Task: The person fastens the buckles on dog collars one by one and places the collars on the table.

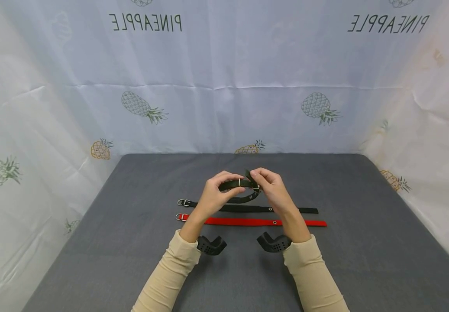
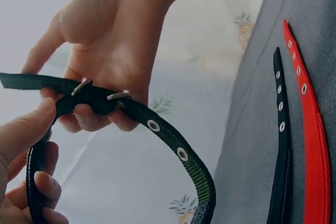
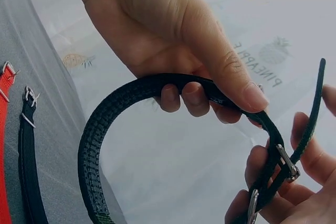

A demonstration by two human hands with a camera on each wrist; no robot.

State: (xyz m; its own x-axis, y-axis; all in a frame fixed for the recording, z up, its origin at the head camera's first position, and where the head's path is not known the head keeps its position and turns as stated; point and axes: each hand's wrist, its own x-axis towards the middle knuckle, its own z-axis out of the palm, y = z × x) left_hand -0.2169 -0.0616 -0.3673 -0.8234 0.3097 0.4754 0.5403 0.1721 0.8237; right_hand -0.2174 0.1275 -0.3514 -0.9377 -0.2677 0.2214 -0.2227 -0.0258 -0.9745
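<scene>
The left hand (image 1: 216, 193) and the right hand (image 1: 272, 190) are close together, both gripping one dark green collar (image 1: 243, 200). The left hand pinches one side of the loop between fingers and thumb. The right hand holds it by the metal buckle (image 2: 119, 96), next to the loose tip (image 2: 23, 81). The collar is curved into a ring and held up above the counter (image 1: 142, 173).

A thin metal ring (image 2: 81, 86) sits just beside the buckle, and the tip sticks out past both. It is hard to tell if the tip goes all the way through each one.

To do this part well, the left hand should hold the loop steady while the right hand pulls the tip gently and keeps it flat. A twist could make it get stuck. The buckle pin should likely go into one of the little holes (image 2: 153, 125) before the tip is tucked down.

Closer to the person than the dark green collar, a black collar (image 1: 243, 209) lies flat, then a red collar (image 1: 240, 221). Behind the dark green collar hangs a pineapple curtain (image 1: 208, 117).
</scene>
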